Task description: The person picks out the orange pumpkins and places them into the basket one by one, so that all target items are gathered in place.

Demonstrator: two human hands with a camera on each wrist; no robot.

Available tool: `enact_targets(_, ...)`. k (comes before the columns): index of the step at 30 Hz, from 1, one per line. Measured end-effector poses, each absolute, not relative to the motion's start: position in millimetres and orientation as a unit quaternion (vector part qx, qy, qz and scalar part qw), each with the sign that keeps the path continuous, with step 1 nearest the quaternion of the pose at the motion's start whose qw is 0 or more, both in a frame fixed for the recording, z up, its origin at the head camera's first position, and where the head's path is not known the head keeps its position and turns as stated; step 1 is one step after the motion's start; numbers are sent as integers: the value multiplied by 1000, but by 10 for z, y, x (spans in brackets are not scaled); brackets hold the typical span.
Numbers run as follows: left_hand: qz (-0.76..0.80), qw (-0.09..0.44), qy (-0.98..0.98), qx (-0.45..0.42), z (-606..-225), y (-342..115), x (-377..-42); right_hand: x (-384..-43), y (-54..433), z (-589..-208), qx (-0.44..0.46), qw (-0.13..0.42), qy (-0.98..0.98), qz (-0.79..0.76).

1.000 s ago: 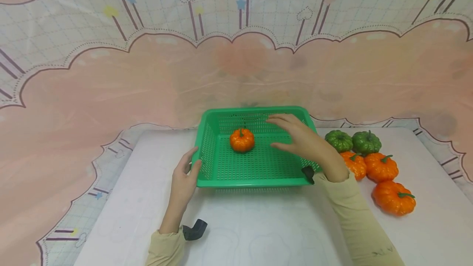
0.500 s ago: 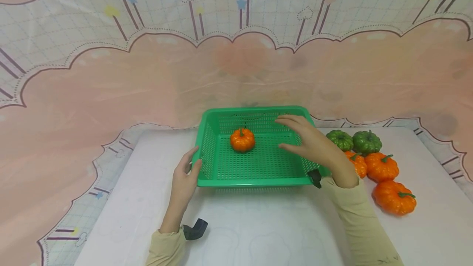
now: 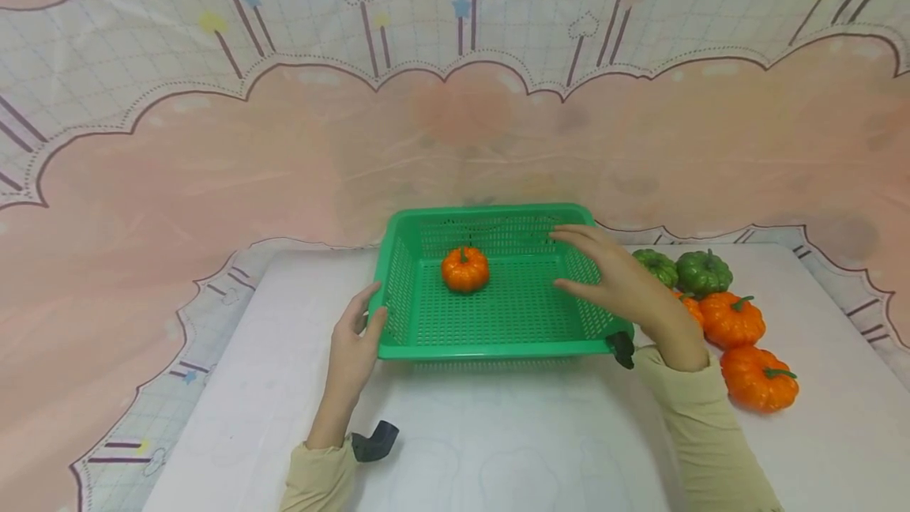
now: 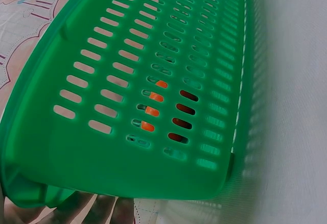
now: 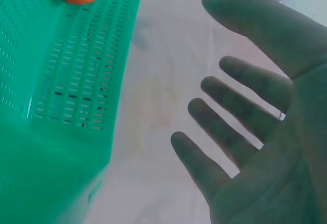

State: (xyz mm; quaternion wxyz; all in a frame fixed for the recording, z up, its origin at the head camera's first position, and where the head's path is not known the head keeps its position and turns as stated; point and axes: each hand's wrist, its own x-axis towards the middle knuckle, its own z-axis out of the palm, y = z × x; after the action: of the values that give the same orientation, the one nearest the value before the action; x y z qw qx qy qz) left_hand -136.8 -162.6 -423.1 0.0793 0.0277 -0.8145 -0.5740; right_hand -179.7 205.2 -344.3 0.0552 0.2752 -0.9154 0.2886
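A green plastic basket (image 3: 490,351) with slotted sides stands on the white table. My left hand (image 3: 355,346) holds its left rim; in the left wrist view several fingers (image 4: 102,208) show below the rim, against the end wall. One small orange pumpkin (image 3: 465,270) with a green stem lies inside, left of the middle. Over the basket's right side, in the head view, hovers my right hand (image 3: 618,279), thumb and fingers spread apart and nothing between them. The right wrist view shows that hand's palm and fingers bare, with the basket at left.
Right of the basket lie two green pumpkins (image 3: 704,272) and three orange pumpkins (image 3: 732,321), one partly hidden by my right wrist. A cloth (image 3: 284,156) printed with clouds hangs behind the table. Dark wrist-worn pieces (image 3: 375,442) sit at both cuffs.
My right hand has moved rightward over the basket, toward the pumpkins on the right, with its fingers still spread. The left hand, the basket and the pumpkins have stayed in place.
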Motion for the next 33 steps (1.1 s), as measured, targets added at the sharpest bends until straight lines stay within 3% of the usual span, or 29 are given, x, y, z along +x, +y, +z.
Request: enact_targets(33,-577,73,-813,30,-4235,-1637,-1374,-1576,2493,-3591,263,96,-909,309)
